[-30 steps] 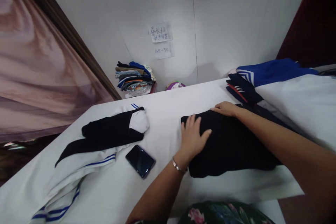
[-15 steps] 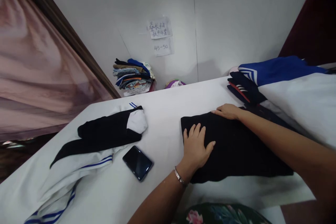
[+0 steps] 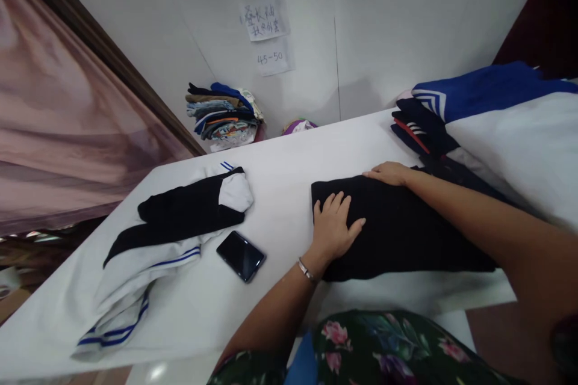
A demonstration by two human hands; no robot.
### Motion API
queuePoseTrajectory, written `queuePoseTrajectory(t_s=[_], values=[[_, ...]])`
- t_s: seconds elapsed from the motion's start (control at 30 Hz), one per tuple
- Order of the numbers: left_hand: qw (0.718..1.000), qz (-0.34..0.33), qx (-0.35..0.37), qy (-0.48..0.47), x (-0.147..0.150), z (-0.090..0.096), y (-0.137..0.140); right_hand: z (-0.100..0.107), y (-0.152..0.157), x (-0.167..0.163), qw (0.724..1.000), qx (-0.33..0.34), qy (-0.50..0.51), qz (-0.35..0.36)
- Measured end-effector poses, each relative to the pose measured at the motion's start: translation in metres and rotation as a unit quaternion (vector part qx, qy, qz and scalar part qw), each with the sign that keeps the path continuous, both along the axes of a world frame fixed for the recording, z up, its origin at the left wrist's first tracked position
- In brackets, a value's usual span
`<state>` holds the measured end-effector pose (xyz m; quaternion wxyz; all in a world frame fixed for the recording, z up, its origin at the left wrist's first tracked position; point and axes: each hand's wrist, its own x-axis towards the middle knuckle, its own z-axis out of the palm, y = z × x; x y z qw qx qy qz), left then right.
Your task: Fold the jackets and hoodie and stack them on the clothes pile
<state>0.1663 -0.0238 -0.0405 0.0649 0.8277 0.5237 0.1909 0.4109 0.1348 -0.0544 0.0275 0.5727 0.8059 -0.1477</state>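
Observation:
A black folded garment (image 3: pixel 401 234) lies flat on the white table in front of me. My left hand (image 3: pixel 332 225) rests on its left part, palm down with the fingers spread. At its far edge is my right hand (image 3: pixel 386 174), laid on the cloth with fingers stretched out to the left; some of its fingertips are hard to make out. Left of these, a dark phone (image 3: pixel 241 255) lies on the table. Beyond the phone, a black garment with a white patch (image 3: pixel 189 207) lies across a white garment with blue stripes (image 3: pixel 135 289).
The white table (image 3: pixel 289 186) runs up to a grey wall. Blue and white clothes (image 3: pixel 492 93) are heaped at the right, beside dark folded clothes (image 3: pixel 418 126). A stack of folded clothes (image 3: pixel 226 111) stands past the far edge. Paper notes (image 3: pixel 266 21) hang on the wall; a pink curtain (image 3: pixel 76 102) is at left.
The view has tipped slightly downward, so most things sit higher in the picture and more of the floral clothing shows. Both hands stay on the black garment in nearly the same spots.

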Motion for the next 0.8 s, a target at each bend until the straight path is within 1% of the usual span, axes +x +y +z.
queuePoseTrajectory(t_s=[0.1,0.2,0.23,0.3,0.4,0.43,0.5,0.57,0.67,0.73,0.8], values=[[0.999,-0.018,-0.034,-0.027,-0.003,0.005,0.005,0.003,-0.006,0.0,0.998,0.058,-0.02,0.0],[0.993,-0.029,-0.069,-0.088,-0.009,0.012,0.003,0.013,-0.011,0.0,0.993,0.113,-0.019,0.019],[0.991,-0.03,-0.069,-0.109,-0.012,0.015,0.0,0.018,-0.014,0.0,0.991,0.129,0.003,0.021],[0.989,-0.038,-0.057,-0.131,-0.019,0.02,-0.013,0.033,-0.024,0.001,0.983,0.166,0.077,0.01],[0.992,-0.073,-0.029,-0.097,-0.031,0.021,-0.041,0.058,-0.061,0.006,0.956,0.217,0.198,0.001],[0.993,-0.082,-0.022,-0.076,-0.035,0.018,-0.051,0.064,-0.079,0.009,0.948,0.222,0.226,0.009],[0.996,-0.086,-0.007,-0.036,-0.042,0.009,-0.066,0.072,-0.12,0.016,0.941,0.208,0.265,0.036],[0.997,-0.074,0.007,-0.016,-0.046,-0.003,-0.075,0.069,-0.162,0.026,0.945,0.191,0.257,0.069],[0.998,-0.054,0.032,-0.019,-0.047,-0.021,-0.077,0.047,-0.21,0.043,0.958,0.185,0.166,0.141],[0.997,-0.052,0.052,-0.025,-0.046,-0.028,-0.075,0.027,-0.227,0.054,0.964,0.193,0.093,0.155],[0.996,-0.048,0.069,-0.026,-0.044,-0.031,-0.072,0.01,-0.234,0.066,0.966,0.217,0.04,0.132]])
